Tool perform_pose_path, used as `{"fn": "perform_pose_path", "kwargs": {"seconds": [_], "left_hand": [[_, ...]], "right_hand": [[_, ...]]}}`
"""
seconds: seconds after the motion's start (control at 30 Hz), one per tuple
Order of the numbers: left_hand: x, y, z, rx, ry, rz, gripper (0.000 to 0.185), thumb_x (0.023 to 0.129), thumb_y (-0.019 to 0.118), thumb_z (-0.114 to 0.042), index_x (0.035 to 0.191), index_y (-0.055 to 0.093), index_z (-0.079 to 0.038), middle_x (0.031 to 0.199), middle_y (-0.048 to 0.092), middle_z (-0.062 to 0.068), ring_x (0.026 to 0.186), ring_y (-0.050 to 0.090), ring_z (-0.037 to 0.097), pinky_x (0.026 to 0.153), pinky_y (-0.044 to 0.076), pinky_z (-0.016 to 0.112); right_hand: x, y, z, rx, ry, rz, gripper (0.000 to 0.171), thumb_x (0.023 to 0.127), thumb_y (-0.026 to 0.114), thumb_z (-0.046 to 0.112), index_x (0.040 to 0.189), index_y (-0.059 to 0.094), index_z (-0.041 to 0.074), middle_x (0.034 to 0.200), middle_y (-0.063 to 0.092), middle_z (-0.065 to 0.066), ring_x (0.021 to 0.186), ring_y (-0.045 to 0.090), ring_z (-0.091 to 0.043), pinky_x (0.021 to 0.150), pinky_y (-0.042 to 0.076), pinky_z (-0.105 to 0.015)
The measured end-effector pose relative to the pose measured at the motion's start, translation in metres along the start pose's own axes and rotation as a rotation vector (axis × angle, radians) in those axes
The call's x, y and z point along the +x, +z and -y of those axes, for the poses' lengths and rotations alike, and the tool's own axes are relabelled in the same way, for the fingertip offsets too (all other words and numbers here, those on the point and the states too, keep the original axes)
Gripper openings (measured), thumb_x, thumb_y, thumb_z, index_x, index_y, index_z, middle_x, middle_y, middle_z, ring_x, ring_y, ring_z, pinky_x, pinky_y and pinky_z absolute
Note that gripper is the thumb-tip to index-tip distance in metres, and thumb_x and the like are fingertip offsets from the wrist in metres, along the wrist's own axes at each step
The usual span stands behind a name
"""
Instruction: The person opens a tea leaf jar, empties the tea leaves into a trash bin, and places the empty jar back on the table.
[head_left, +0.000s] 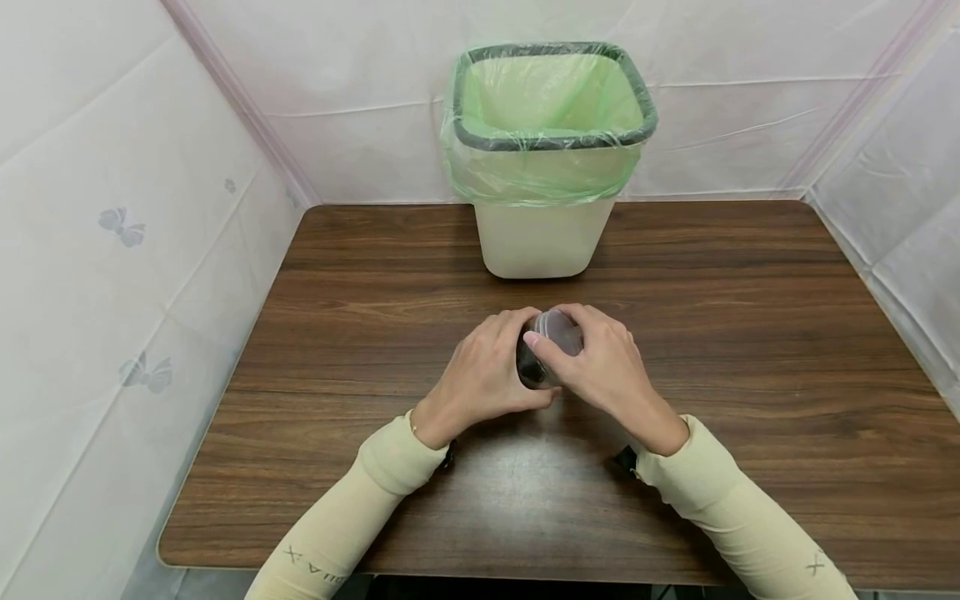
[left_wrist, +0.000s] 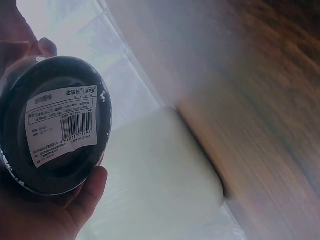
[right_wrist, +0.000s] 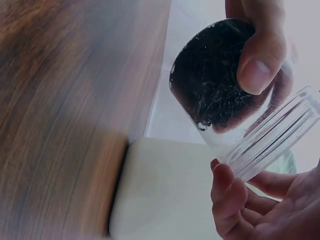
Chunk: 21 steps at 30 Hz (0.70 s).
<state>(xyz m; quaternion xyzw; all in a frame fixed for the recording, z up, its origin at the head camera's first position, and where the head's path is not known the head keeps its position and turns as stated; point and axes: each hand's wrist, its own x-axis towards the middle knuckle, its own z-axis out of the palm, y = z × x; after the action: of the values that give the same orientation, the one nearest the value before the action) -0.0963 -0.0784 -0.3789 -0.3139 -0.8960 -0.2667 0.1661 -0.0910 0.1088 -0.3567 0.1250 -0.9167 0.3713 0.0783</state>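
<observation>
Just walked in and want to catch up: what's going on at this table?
A person holds a small clear jar of dark stuff over the wooden table. The left hand grips the jar's body, with the labelled base facing the left wrist camera. The right hand holds the clear lid at the jar's mouth. A bin lined with a green bag stands behind, at the table's far edge.

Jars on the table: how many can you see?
1. A single clear jar with dark contents sits mid-table, held between the left hand and right hand, in front of the bin. Nothing suggests another is hidden.
</observation>
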Motion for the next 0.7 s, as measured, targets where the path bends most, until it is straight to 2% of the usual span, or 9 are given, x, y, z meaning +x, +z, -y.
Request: {"fn": "perform_pose_path", "kwargs": {"seconds": [0.23,0.33,0.4,0.57,0.7], "left_hand": [[0.0,0.001,0.001,0.006,0.012,-0.01,0.088,0.062,0.086,-0.048,0.131,0.053,-0.005,0.114,0.062,0.004,0.099,0.059,0.016,0.085,0.052,0.032],[0.001,0.0,0.001,-0.037,-0.001,0.008,0.088,0.062,0.086,-0.047,0.132,0.053,-0.005,0.117,0.062,0.004,0.101,0.059,0.016,0.088,0.051,0.032],[0.001,-0.001,0.001,-0.117,-0.04,0.039,0.089,0.062,0.088,-0.045,0.133,0.052,-0.006,0.118,0.062,0.002,0.101,0.059,0.014,0.087,0.051,0.032],[0.001,-0.006,0.0,-0.336,-0.207,0.132,0.088,0.061,0.091,-0.046,0.135,0.053,-0.015,0.115,0.061,-0.008,0.095,0.059,0.008,0.079,0.052,0.031],[0.003,-0.008,-0.001,-0.378,-0.252,0.177,0.088,0.062,0.091,-0.048,0.136,0.053,-0.018,0.115,0.062,-0.009,0.095,0.059,0.009,0.078,0.051,0.032]], "right_hand": [[0.0,0.002,-0.002,0.042,-0.054,-0.021,0.049,0.088,0.068,0.054,0.115,0.068,0.013,0.101,0.066,0.001,0.084,0.062,-0.018,0.069,0.05,-0.037],[0.0,0.003,-0.005,0.064,-0.092,-0.035,0.047,0.088,0.069,0.052,0.117,0.068,0.014,0.103,0.065,0.001,0.085,0.062,-0.017,0.07,0.051,-0.037],[-0.001,0.004,-0.007,0.078,-0.132,-0.047,0.047,0.088,0.071,0.049,0.119,0.067,0.015,0.105,0.065,0.002,0.087,0.062,-0.016,0.07,0.051,-0.037],[-0.001,0.004,-0.011,0.116,-0.251,-0.08,0.05,0.085,0.073,0.043,0.125,0.067,0.013,0.108,0.064,0.001,0.087,0.06,-0.014,0.069,0.051,-0.036],[0.0,0.004,-0.013,0.127,-0.312,-0.105,0.051,0.084,0.072,0.04,0.125,0.067,0.01,0.107,0.064,-0.001,0.084,0.059,-0.015,0.066,0.05,-0.036]]}}
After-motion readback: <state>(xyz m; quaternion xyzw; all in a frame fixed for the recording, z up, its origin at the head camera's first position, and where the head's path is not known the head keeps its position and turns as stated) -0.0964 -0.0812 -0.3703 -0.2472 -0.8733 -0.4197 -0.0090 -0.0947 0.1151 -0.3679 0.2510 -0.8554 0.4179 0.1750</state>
